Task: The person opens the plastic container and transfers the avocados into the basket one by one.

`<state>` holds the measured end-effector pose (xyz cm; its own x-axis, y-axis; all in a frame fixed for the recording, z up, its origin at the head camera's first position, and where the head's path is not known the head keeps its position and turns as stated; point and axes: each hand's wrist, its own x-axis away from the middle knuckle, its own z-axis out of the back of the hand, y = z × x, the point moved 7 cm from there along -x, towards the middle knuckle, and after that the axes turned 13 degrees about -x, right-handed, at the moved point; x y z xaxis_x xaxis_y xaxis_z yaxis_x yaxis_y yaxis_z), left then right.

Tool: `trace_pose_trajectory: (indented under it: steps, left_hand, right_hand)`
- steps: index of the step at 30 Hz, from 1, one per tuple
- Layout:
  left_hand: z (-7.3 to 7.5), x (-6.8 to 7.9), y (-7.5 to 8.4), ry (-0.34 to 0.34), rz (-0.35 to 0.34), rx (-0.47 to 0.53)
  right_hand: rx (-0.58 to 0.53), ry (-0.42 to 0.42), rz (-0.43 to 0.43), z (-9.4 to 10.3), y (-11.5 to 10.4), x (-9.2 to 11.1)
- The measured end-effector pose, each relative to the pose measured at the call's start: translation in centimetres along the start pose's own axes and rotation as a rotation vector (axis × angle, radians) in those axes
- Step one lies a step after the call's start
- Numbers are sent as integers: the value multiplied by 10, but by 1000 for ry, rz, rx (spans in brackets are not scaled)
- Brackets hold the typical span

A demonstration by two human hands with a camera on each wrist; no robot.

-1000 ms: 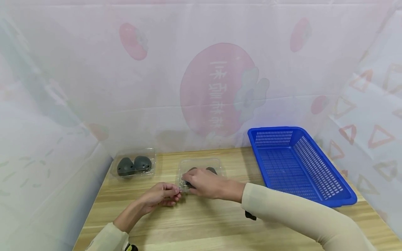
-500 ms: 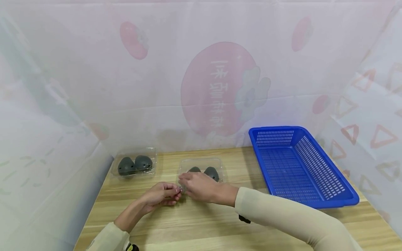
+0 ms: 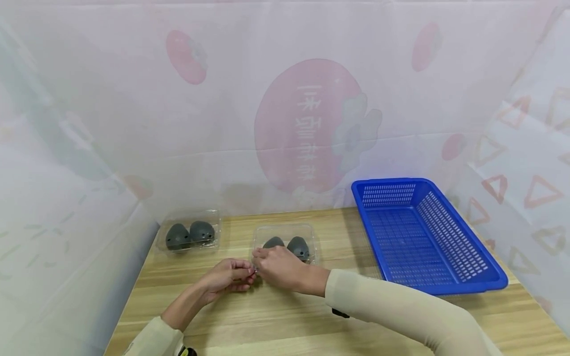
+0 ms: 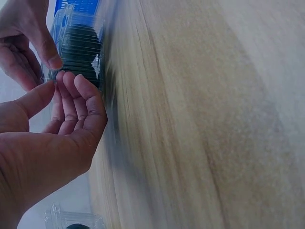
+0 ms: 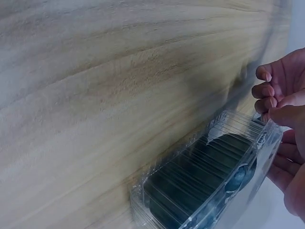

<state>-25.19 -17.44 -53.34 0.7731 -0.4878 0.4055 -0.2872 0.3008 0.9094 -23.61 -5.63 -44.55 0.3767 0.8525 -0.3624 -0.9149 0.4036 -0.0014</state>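
Note:
In the head view, a clear plastic clamshell box sits mid-table with two dark green rounded objects inside, marked by small holes. My left hand pinches the box's near left corner between thumb and fingertips. Right beside it, my right hand holds the same corner, its thumb above and fingers below in the right wrist view. That hand covers part of the box's front edge. The ribbed wall of the box shows closely in the right wrist view, dark shapes behind it.
A second clear clamshell box with two similar dark objects stands at the back left. To the right lies a blue perforated basket. White printed cloth surrounds the wooden table at the back and sides.
My right hand has slid left and toward me, from over the dark objects to the box's near left corner, uncovering both objects. My left hand has stayed at that corner.

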Motion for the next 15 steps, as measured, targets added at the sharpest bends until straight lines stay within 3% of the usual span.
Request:
trace_pose_trajectory:
  steps: [3,9,15]
  left_hand:
    - [0,0,1,2,-13,-2]
    - [1,-2,0,9,-15,-15]
    - [2,-4,-1,25,-9,-3]
  right_hand:
    - [-12,3,-13,0,1,-1]
    - [-137,-34,-89,-3,8,1]
    - [-144,-53,-102,-1,9,0]
